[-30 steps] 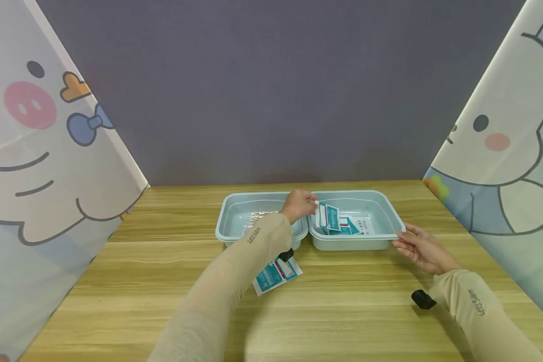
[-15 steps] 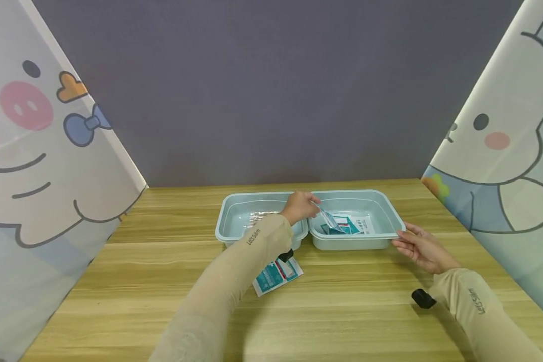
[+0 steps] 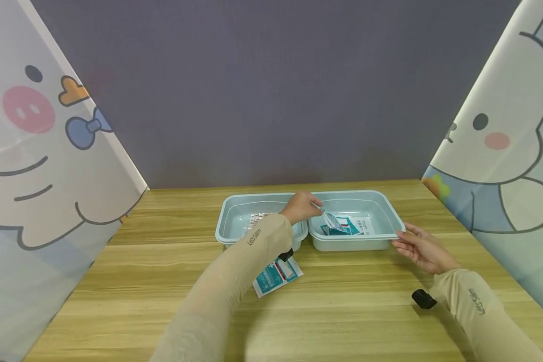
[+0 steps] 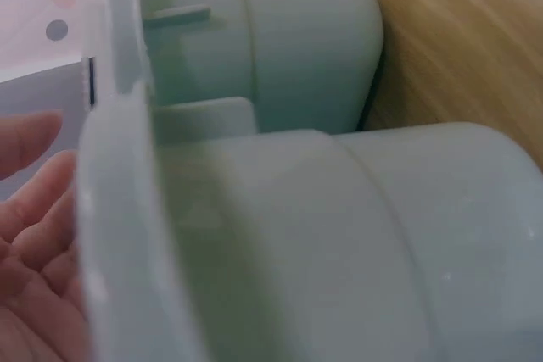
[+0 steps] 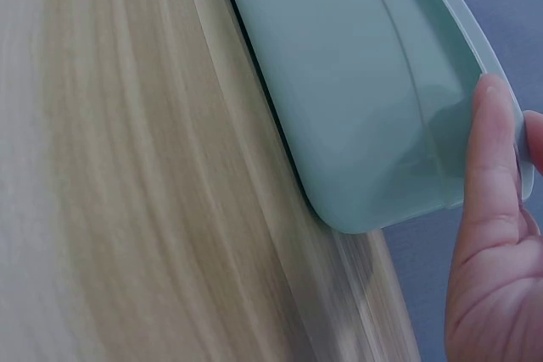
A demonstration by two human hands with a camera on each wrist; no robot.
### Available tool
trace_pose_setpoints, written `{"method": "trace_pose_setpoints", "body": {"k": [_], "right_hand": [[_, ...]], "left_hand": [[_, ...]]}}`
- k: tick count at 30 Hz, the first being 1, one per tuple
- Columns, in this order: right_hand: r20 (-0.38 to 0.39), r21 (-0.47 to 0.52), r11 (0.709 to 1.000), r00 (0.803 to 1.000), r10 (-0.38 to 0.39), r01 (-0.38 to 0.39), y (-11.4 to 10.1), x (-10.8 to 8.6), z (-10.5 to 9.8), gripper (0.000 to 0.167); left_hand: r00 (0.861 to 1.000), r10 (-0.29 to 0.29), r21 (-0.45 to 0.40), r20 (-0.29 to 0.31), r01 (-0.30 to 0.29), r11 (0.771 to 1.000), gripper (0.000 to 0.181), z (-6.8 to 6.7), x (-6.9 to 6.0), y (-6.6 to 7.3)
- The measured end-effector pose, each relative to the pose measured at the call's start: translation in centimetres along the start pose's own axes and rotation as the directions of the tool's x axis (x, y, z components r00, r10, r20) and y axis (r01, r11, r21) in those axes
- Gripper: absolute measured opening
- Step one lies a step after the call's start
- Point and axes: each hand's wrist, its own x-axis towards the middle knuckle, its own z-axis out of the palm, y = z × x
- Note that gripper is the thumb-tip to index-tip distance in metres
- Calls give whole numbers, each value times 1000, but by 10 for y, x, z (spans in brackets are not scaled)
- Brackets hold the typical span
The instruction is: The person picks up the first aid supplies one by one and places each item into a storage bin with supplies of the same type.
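Two pale green plastic basins stand side by side. My left hand (image 3: 300,207) reaches over the left basin (image 3: 235,221) and pinches a flat teal-and-white packet (image 3: 332,221), tilted down into the right basin (image 3: 350,244). Similar packets (image 3: 357,226) lie on that basin's floor. In the left wrist view the basin walls (image 4: 288,235) hide part of the left hand (image 4: 38,252), and no packet shows. My right hand (image 3: 423,249) grips the right basin's near right corner. The right wrist view shows the right hand (image 5: 496,235) with finger and thumb on the rim (image 5: 501,95).
Shiny silver strips (image 3: 258,218) lie in the left basin, partly behind my left arm. Another teal-and-white packet (image 3: 276,277) rests on the wooden table (image 3: 344,306) in front of the basins. A dark panel (image 3: 271,100) stands behind the table, with cartoon-printed sheets at both sides.
The packet in my left hand has turned from facing up toward the head camera to a steep slant. The left hand has shifted slightly right. My right hand keeps its place on the rim.
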Motion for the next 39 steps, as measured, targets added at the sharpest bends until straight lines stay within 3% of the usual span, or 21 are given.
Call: {"method": "trace_pose_setpoints", "body": {"k": [7, 13, 19, 25, 34, 36, 38, 39], "right_hand": [[-33, -36, 999, 999, 7, -9, -3, 3, 2, 30], [-57, -48, 999, 998, 18, -20, -4, 2, 3, 28], [-94, -75, 997, 995, 24, -31, -3, -5, 0, 25], [-72, -41, 999, 997, 14, -17, -2, -12, -4, 27], [-64, -30, 1000, 998, -3, 1, -1, -7, -2, 33], [-65, -27, 1000, 998, -1, -1, -2, -7, -1, 43], [-64, -19, 1000, 998, 3, -4, -3, -6, 0, 68], [-61, -13, 1000, 998, 3, -4, -3, -5, 1, 69]], "left_hand": [[1000, -15, 78, 18, 13, 997, 22, -9, -3, 3], [998, -33, -8, 52, 34, 999, 26, -17, -11, -4], [993, -47, -72, 108, 55, 996, 27, -17, -23, -9], [991, -31, -83, 129, 42, 996, 26, -18, -29, -6], [987, -41, -104, 155, 58, 993, 32, -25, -40, -9], [984, -37, -110, 172, 57, 992, 33, -29, -44, -12], [980, -31, -138, 196, 59, 989, 33, -35, -48, -15], [978, -26, -159, 208, 60, 985, 33, -39, -50, -17]]}}
